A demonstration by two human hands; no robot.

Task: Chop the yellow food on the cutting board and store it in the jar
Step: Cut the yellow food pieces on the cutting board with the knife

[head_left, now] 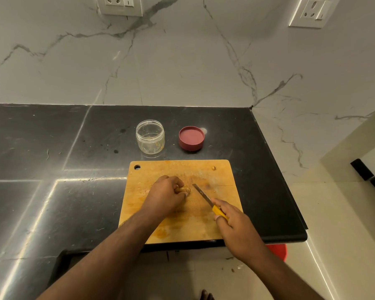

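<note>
Yellow food lies mid cutting board, gripped by the left hand, while the right hand grips a knife beside it; the open jar stands behind the board

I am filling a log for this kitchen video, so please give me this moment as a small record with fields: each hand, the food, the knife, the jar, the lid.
left hand: grips the yellow food, holding it down on the cutting board
right hand: holds the knife by its yellow handle
yellow food: one whole piece, partly covered by fingers
knife: blade beside the food, not touching it
jar: open, upright, behind the board
lid: lying right of the jar
</note>
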